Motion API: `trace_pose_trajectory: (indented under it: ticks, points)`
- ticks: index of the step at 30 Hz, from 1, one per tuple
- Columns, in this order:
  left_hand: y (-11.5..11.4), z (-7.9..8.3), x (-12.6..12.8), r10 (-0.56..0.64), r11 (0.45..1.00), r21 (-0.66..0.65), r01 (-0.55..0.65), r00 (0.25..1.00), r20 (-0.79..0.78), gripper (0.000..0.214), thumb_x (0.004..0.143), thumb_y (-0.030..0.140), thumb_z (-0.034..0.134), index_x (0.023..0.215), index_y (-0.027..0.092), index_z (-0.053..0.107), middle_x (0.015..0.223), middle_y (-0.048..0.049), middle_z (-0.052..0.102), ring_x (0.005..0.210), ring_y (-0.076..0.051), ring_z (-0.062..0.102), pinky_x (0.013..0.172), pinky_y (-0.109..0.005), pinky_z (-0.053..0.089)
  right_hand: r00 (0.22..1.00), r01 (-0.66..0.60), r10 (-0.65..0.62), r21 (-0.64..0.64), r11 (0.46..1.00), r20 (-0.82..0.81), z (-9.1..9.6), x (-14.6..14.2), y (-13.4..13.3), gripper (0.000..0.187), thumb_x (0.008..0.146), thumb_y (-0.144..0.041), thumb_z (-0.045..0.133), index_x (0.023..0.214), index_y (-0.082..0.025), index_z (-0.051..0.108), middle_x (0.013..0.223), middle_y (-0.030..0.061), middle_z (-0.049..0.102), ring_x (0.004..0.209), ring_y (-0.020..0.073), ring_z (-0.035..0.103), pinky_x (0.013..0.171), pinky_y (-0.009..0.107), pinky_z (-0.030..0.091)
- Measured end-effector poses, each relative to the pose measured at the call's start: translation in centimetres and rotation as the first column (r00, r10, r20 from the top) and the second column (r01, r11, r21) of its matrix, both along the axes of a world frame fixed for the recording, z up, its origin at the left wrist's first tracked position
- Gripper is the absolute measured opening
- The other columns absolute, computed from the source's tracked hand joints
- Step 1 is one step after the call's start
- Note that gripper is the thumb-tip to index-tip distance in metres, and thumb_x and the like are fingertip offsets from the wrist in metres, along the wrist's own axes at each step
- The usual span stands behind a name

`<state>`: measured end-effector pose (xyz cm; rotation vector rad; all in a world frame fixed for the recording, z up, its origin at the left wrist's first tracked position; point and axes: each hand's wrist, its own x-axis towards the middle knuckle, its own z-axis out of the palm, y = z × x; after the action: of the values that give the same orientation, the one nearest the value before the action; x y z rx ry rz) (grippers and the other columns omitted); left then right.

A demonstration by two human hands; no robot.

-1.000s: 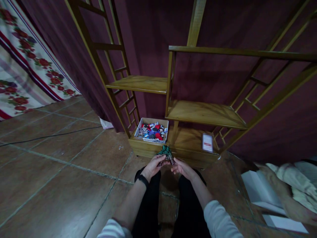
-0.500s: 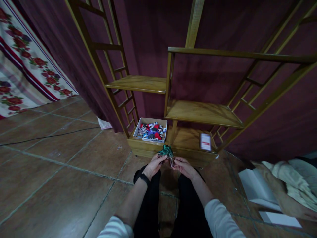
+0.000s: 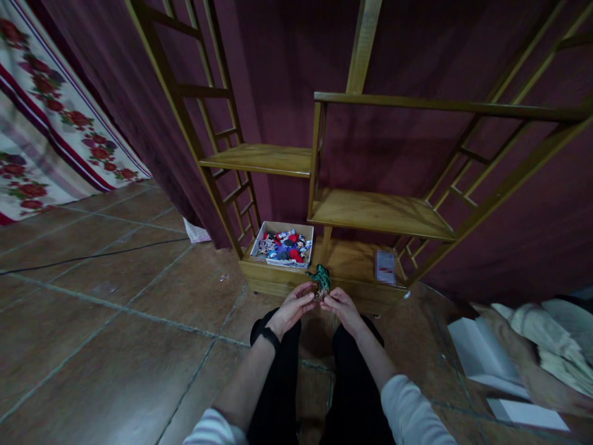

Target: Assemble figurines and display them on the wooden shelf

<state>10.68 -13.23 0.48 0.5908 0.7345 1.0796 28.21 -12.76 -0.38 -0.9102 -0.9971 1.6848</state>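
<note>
A small green toy figure (image 3: 321,280) is held upright between both my hands, just in front of the bottom board of a wooden shelf unit (image 3: 380,213). My left hand (image 3: 296,306) pinches its lower left side, and a black band sits on that wrist. My right hand (image 3: 340,305) pinches its lower right side. Behind the figure, on the bottom board, stands a white box (image 3: 283,243) filled with several small colourful toys.
A small white card (image 3: 385,267) lies on the bottom board to the right. Dark red curtain hangs behind the shelves. A flowered cloth (image 3: 41,123) is at the left. White papers (image 3: 482,358) and pale fabric (image 3: 546,337) lie on the tiled floor at right. A black cable (image 3: 92,252) crosses the floor.
The green figure has been turned from lying spread out to standing more upright and compact, and both hands have closed in nearer each other under it.
</note>
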Motion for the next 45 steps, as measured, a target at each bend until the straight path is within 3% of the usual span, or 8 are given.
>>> trace_pose_trajectory:
  ticks: [7, 11, 14, 19, 23, 26, 39, 45]
  points:
    - [0.3, -0.9, 0.5, -0.007, 0.999, 0.047, 0.007, 1.000, -0.005, 0.029, 0.064, 0.013, 0.072, 0.091, 0.016, 0.062, 0.092, -0.0050, 0.063, 0.081, -0.014, 0.059, 0.080, -0.029, 0.043, 0.991, -0.054, 0.054, -0.004, 0.999, 0.120, -0.6, -0.6, 0.2, 0.037, 0.055, -0.040, 0.077, 0.074, -0.019, 0.052, 0.074, -0.0004, 0.064, 0.067, 0.0153, 0.063, 0.067, 0.033, 0.052]
    - [0.4, -0.6, 0.4, -0.041, 0.997, 0.065, 0.040, 0.999, 0.009, 0.029, 0.067, 0.017, 0.071, 0.095, 0.015, 0.062, 0.096, -0.0076, 0.064, 0.085, -0.015, 0.059, 0.081, -0.029, 0.042, 0.993, -0.090, 0.091, -0.017, 0.996, 0.072, -0.8, -0.3, 0.3, 0.031, 0.065, -0.043, 0.070, 0.077, -0.018, 0.055, 0.080, 0.0013, 0.063, 0.072, 0.0147, 0.063, 0.068, 0.030, 0.052]
    - [0.4, -0.3, 0.3, -0.071, 0.995, 0.072, 0.070, 0.997, 0.021, 0.030, 0.070, 0.018, 0.069, 0.099, 0.015, 0.062, 0.099, -0.0090, 0.063, 0.085, -0.015, 0.059, 0.080, -0.028, 0.041, 0.999, -0.001, 0.004, -0.067, 0.998, 0.034, -1.2, -0.1, 0.7, 0.031, 0.069, -0.047, 0.064, 0.079, -0.019, 0.054, 0.080, 0.0013, 0.062, 0.067, 0.0131, 0.062, 0.063, 0.028, 0.052]
    - [0.5, -0.7, 0.0, -0.055, 0.998, 0.024, 0.054, 0.997, 0.044, 0.031, 0.069, 0.018, 0.070, 0.099, 0.015, 0.063, 0.095, -0.0083, 0.064, 0.080, -0.014, 0.059, 0.079, -0.029, 0.042, 0.979, 0.202, -0.202, -0.137, 0.970, 0.019, -2.3, -0.2, 1.5, 0.034, 0.065, -0.046, 0.068, 0.084, -0.024, 0.051, 0.078, -0.0018, 0.060, 0.056, 0.0114, 0.059, 0.051, 0.026, 0.050]
    - [0.4, -0.9, -0.2, -0.086, 0.996, 0.035, 0.084, 0.994, 0.068, 0.031, 0.070, 0.019, 0.068, 0.101, 0.015, 0.062, 0.097, -0.0095, 0.063, 0.081, -0.015, 0.059, 0.079, -0.031, 0.043, 0.988, 0.120, -0.135, -0.165, 0.979, -0.079, -2.5, -0.1, 1.6, 0.037, 0.067, -0.041, 0.069, 0.096, -0.024, 0.054, 0.086, 0.0016, 0.063, 0.064, 0.0150, 0.063, 0.062, 0.033, 0.053]
    - [0.3, -0.9, -0.2, -0.096, 0.995, 0.035, 0.093, 0.992, 0.087, 0.027, 0.072, 0.018, 0.067, 0.098, 0.015, 0.063, 0.098, -0.0089, 0.063, 0.083, -0.015, 0.059, 0.080, -0.031, 0.043, 0.988, 0.037, -0.063, -0.183, 0.982, -0.138, -2.4, 0.2, 1.5, 0.035, 0.067, -0.039, 0.069, 0.095, -0.020, 0.058, 0.083, 0.0053, 0.066, 0.069, 0.0166, 0.064, 0.070, 0.035, 0.053]
    - [0.5, -0.4, 0.0, -0.037, 0.997, -0.060, 0.040, 0.998, 0.043, 0.032, 0.070, 0.019, 0.068, 0.102, 0.020, 0.061, 0.098, -0.0066, 0.063, 0.086, -0.016, 0.058, 0.086, -0.040, 0.042, 0.963, 0.214, -0.219, -0.048, 0.976, -0.158, -1.8, 1.8, 1.3, 0.029, 0.060, -0.033, 0.076, 0.084, -0.023, 0.063, 0.081, 0.0004, 0.066, 0.079, 0.0157, 0.063, 0.078, 0.033, 0.052]
    - [0.4, -0.6, 0.3, -0.067, 0.998, -0.015, 0.067, 0.998, 0.014, 0.028, 0.070, 0.019, 0.068, 0.097, 0.018, 0.062, 0.102, -0.0077, 0.063, 0.095, -0.018, 0.057, 0.089, -0.038, 0.040, 0.993, 0.102, -0.102, 0.002, 0.995, -0.064, -0.2, 1.1, 0.2, 0.030, 0.063, -0.034, 0.074, 0.087, -0.022, 0.062, 0.084, 0.0015, 0.066, 0.080, 0.0151, 0.062, 0.080, 0.035, 0.050]
